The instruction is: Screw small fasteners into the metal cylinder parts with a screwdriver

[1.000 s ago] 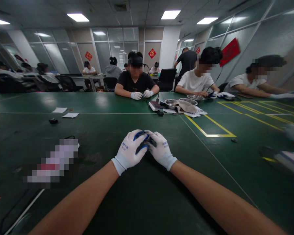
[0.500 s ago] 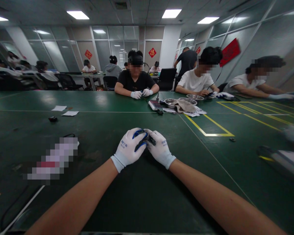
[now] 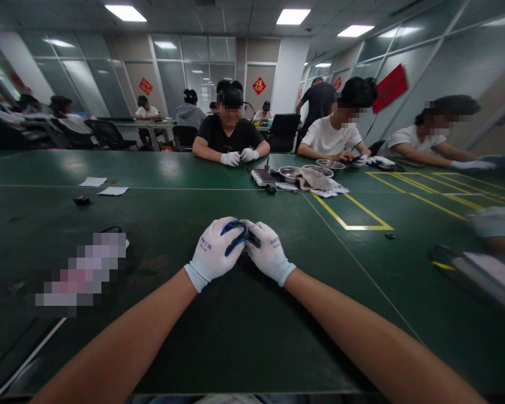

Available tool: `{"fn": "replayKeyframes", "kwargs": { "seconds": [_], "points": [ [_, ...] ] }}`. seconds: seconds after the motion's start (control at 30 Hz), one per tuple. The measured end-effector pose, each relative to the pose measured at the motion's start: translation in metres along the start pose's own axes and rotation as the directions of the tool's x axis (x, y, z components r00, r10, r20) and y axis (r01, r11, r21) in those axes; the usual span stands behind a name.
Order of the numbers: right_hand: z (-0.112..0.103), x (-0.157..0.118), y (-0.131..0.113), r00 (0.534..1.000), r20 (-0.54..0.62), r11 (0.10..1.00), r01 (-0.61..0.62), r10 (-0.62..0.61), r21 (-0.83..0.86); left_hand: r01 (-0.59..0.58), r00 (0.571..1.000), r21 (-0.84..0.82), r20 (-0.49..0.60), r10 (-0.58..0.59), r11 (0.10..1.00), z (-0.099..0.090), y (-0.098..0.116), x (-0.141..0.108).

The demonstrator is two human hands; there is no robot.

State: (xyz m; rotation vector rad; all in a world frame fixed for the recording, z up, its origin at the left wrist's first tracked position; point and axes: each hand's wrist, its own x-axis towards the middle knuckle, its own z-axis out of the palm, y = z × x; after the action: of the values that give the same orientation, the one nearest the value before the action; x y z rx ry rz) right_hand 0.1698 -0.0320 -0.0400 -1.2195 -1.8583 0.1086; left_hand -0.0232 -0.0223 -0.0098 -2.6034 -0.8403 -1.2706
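Observation:
Both hands wear white gloves with blue on the finger side and meet over the middle of the green table (image 3: 252,336). My left hand (image 3: 217,247) curls its fingers round a small dark object (image 3: 251,234), mostly hidden between the hands. On its other side my right hand (image 3: 266,249) has its fingers closed on the same object. What the object is cannot be made out.
A blurred-out long item (image 3: 84,272) with a cable lies at left, near papers (image 3: 93,182) and a black piece (image 3: 82,201). Metal bowls (image 3: 289,173) and a cloth (image 3: 313,179) stand ahead. A co-worker's gloved hand (image 3: 499,222) is at far right; people sit opposite.
The whole view has shifted slightly, so the table's things appear a little further left and up. My hands keep nearly the same hold on the dark object.

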Motion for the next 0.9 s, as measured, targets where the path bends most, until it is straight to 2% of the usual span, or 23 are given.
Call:
{"fn": "replayKeyframes", "kwargs": {
  "seconds": [0.2, 0.53, 0.9],
  "points": [
    [-0.0012, -0.0001, -0.0021, 1.0, 0.006, 1.0, 0.009, -0.009, 0.005, -0.003, 1.0, 0.02, -0.026, 0.003, 1.0, 0.001, 0.0, -0.0002],
    [-0.0022, 0.0008, -0.0003, 1.0, -0.001, 1.0, 0.016, -0.016, 0.014, 0.026, 0.999, -0.011, 0.022, -0.026, 1.0, 0.0029, 0.001, 0.0004],
    [-0.0046, 0.0015, 0.0033, 0.999, 0.018, 0.999, 0.049, -0.049, 0.002, 0.008, 1.0, -0.005, -0.001, -0.008, 1.0, 0.0033, -0.0004, -0.0008]
  ]
}}
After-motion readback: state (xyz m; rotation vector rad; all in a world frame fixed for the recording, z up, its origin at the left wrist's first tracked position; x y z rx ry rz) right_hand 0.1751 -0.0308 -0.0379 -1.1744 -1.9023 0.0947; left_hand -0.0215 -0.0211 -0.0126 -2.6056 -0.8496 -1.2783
